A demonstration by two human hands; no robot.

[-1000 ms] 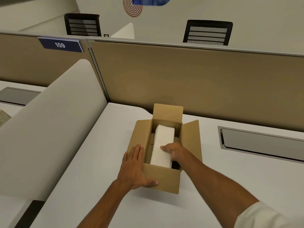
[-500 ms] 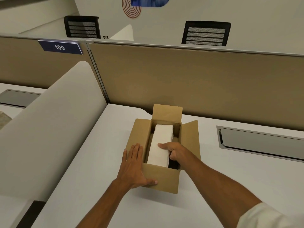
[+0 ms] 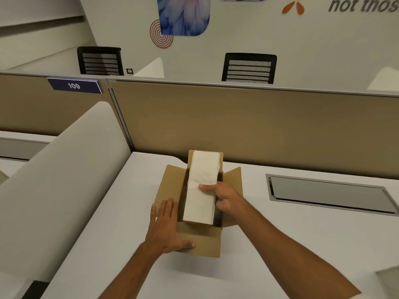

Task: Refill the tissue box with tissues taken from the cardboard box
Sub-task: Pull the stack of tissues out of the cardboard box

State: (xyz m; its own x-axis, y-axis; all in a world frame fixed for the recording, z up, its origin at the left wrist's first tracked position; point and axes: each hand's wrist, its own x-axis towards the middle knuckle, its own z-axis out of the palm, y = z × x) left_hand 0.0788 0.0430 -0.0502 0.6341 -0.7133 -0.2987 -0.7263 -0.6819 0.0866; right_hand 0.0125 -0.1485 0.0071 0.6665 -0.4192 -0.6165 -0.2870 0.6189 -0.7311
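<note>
An open cardboard box (image 3: pixel 199 238) sits on the white table (image 3: pixel 269 244), close to the tan partition (image 3: pixel 259 126) at the table's far edge. The right hand (image 3: pixel 224 198) is clamped on a white stack of tissues (image 3: pixel 201 186), thumb on top and fingers wrapped round its right side; the stack is tilted, far end raised above the box's far flap, near end at the box's opening. The left hand (image 3: pixel 167 227) lies flat, fingers spread, on the box's left flap, its thumb pressing the near wall. To the right of the box, well apart, a grey recessed panel (image 3: pixel 328 194) is set in the table.
</note>
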